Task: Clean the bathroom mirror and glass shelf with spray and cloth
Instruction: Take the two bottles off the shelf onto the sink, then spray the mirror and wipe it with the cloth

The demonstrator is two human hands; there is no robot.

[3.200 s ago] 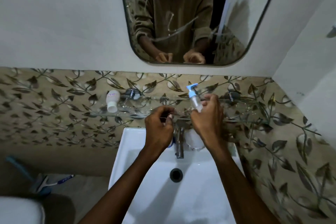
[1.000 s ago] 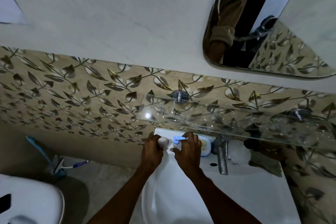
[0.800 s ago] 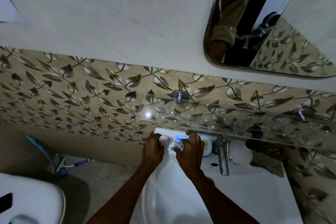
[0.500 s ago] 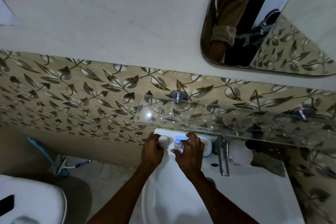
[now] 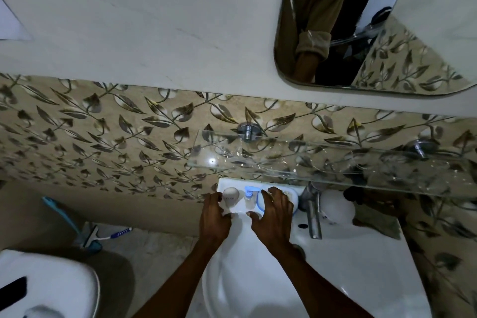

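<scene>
The glass shelf (image 5: 322, 165) is bare, with smears and droplets on it. The mirror (image 5: 387, 33) hangs at the top right and shows streaks. Under the shelf, on the sink's back left ledge, stand a white bottle (image 5: 231, 197) and a clear pump bottle with a blue top (image 5: 249, 195). My left hand (image 5: 215, 218) curls around the white bottle's side. My right hand (image 5: 275, 214) is spread open over a blue soap dish (image 5: 293, 204), just right of the pump bottle and off it. A dark cloth (image 5: 374, 212) lies on the sink's back right corner.
The white sink (image 5: 348, 266) fills the lower middle, with a chrome tap (image 5: 313, 214) and a white round object (image 5: 335, 205) beside it. A toilet (image 5: 44, 286) is at the lower left. A blue wiper (image 5: 90, 236) and toothbrush (image 5: 120, 233) lie on the floor.
Both bottles came down from the shelf to the sink's back left ledge. In the last half second my right hand let go of the pump bottle and spread open.
</scene>
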